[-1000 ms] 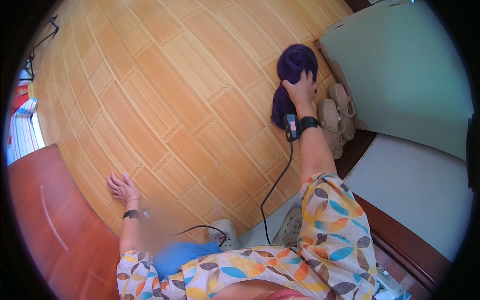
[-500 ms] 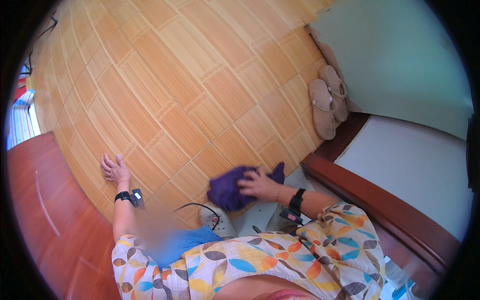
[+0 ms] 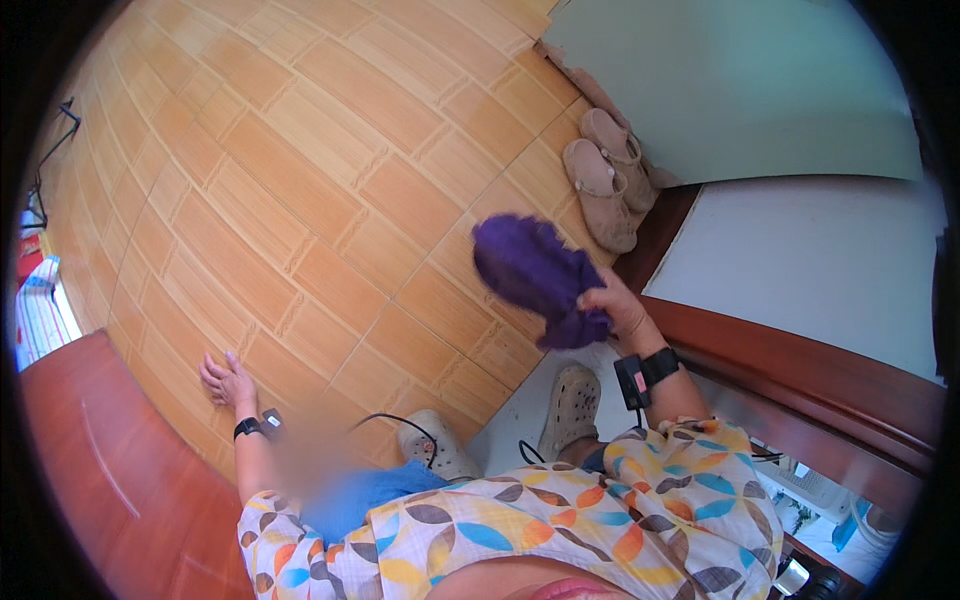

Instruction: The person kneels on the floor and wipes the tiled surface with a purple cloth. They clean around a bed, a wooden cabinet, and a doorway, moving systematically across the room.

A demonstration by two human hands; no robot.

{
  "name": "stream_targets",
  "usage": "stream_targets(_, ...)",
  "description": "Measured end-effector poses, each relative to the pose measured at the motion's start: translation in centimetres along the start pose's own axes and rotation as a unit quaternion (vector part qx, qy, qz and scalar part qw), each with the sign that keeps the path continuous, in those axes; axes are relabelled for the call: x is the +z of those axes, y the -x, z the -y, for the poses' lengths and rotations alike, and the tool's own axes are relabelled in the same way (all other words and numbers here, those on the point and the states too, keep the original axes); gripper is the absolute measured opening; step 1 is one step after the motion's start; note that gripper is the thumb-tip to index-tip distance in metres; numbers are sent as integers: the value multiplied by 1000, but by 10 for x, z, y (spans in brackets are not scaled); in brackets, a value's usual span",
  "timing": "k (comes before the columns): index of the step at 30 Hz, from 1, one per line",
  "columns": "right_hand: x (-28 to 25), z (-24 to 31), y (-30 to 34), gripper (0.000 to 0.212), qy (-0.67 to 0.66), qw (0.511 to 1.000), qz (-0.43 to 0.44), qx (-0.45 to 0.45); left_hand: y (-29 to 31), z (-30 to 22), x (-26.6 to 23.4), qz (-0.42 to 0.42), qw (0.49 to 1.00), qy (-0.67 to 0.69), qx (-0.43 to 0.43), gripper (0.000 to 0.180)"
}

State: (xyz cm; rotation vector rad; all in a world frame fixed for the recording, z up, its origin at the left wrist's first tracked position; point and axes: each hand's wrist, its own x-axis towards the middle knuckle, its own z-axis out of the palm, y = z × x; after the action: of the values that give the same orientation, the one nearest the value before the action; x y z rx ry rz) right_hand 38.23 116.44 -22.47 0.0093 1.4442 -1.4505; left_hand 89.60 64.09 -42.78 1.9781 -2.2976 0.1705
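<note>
I have the right hand (image 3: 618,306) wrapped around 1 bunched end of a purple cloth (image 3: 528,264), thumb pressed over it. The cloth, blurred, lies left of the 2 parked beige clogs (image 3: 603,208), near them and closer to the wearer's body. My left hand (image 3: 230,384) is well apart from those clogs, far to their left, with loosely parted fingers and nothing held; I cannot tell whether it touches anything.

I judge the handling under way: the cloth is already gripped, and letting go of it is not yet done. Whether it touches the tiled floor (image 3: 300,200), I cannot tell. Beyond the parked clogs stands a pale green panel (image 3: 740,90).
</note>
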Motion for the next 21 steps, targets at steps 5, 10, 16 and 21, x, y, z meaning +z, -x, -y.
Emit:
stream_targets(5, -30, 11, -67, 60, 93, 977, -132, -139, -2, -1, -8, 10, 1000, -21, -6, 69)
stream_targets(10, -45, -33, -134, 75, 612, 728, -232, -201, -3, 0, -12, 18, 1000, -17, 5, 69)
stream_targets(16, -10, -138, -45, 68, 613, 749, -31, -248, -5, -6, -12, -10, 999, -36, 4, 67)
stream_targets(21, 34, -196, 48, 61, 622, 723, 299, -32, -9, -4, -10, -6, 1000, -29, 10, 69)
